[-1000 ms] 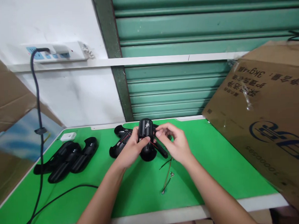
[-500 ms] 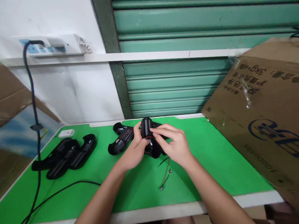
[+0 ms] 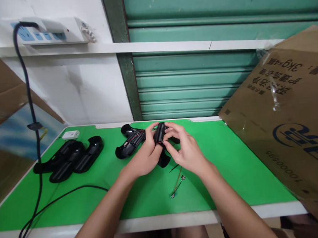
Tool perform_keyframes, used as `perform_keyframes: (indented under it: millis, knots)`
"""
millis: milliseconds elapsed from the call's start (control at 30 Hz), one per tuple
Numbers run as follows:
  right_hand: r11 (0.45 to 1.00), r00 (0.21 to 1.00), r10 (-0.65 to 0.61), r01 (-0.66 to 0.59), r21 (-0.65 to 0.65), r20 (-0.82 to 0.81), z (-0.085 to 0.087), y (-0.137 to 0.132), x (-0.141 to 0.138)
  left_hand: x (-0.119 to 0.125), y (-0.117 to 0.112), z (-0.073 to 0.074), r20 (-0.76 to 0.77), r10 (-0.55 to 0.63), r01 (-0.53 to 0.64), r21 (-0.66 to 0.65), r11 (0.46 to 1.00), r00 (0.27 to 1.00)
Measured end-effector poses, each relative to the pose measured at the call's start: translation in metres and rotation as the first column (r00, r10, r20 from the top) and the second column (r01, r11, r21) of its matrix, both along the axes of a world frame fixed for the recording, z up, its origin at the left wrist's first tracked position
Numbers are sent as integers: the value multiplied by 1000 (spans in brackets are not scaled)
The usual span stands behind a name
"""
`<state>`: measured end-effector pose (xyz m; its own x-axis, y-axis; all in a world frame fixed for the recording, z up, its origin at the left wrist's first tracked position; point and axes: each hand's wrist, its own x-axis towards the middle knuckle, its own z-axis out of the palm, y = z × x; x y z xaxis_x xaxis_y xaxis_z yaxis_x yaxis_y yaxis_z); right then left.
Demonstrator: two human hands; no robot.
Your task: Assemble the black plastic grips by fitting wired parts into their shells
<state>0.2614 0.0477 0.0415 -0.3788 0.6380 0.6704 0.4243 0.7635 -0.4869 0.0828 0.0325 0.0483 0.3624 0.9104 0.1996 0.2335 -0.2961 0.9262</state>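
Between my two hands is a glossy black plastic housing (image 3: 160, 133), held up over the table with a thin red wire at its lower part. My left hand (image 3: 147, 153) grips it from the left, thumb along the near side. The fingers of my right hand (image 3: 184, 146) are closed at its right side, thumb and forefinger pinched by the red wire. Behind and beneath lie more black housings; an open one with red wires inside (image 3: 130, 143) is left of my hands. A small circuit board with thin wires (image 3: 173, 195) lies on the table nearer me.
Several black curved shells (image 3: 70, 159) and a white plug-like block (image 3: 70, 135) lie at the left of the green tabletop (image 3: 231, 172). A black cable (image 3: 31, 104) hangs from the power strip (image 3: 48, 34) across the left side. A large cardboard box (image 3: 283, 109) leans at the right.
The housing has turned and tilted in my hands, and my right fingers have spread further up its side. The camera view has shifted slightly.
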Motion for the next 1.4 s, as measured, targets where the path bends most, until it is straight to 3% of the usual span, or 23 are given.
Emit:
perform_keyframes:
  millis: [267,400,500,633,800,1000,1400]
  knots:
    - [998,1000,9,-8,-69,20,3,-4,4,3,2,0,149,99,-78,-141,987,984]
    - [991,999,35,-39,-128,-35,-1,-5,0,4,3,0,169,154,-138,-104,985,973]
    - [985,990,-36,11,-172,-140,0,-4,-4,2,3,-2,146,127,-117,-73,990,981]
    - [995,976,-56,38,-90,-212,0,-1,-5,1,3,-3,131,38,-32,-52,998,991]
    - [1000,996,7,-6,8,-93,-4,-1,-2,1,1,0,120,-15,19,-30,999,993]
    - [998,1000,-8,9,65,-3,-5,-1,0,-1,-2,3,58,-73,73,-7,997,996]
    - [997,999,-32,32,70,-7,-6,-1,2,1,-3,3,47,-35,37,-62,997,998]
